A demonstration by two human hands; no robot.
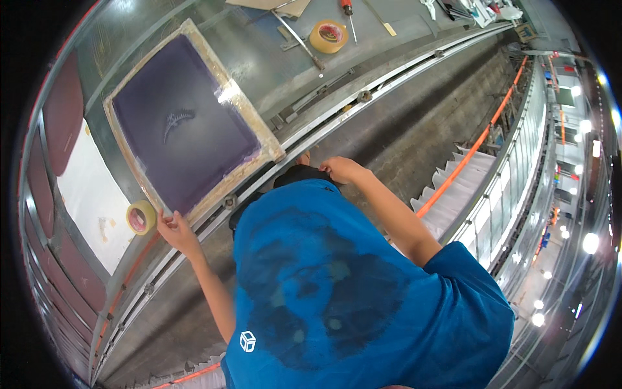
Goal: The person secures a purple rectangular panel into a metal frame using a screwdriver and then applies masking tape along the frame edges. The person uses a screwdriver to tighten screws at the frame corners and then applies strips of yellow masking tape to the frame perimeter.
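My left hand (pixel 178 233) bends its fingers at the near corner of the framed screen (pixel 194 137), grip unclear, the tape roll (pixel 150 218) just left of it. My right hand (pixel 343 170) curls beyond the screen's right corner, contents hidden. Touching only the rim (pixel 267 137) should spare the purple mesh (pixel 210 146).

Screen mesh (pixel 201 139): deep violet, dark toothed crescent motif (pixel 176 119)
Frame (pixel 249 110): mottled tan
Left tape roll (pixel 150 217): pale yellow, reddish core
Upper tape roll (pixel 328 38): amber yellow, red core
Screwdriver handle (pixel 346 7): red
Shirt (pixel 311 279): blue, darker blotches, white cube emblem (pixel 247 341)
Panels (pixel 65 123): maroon
Sheet (pixel 89 194): white
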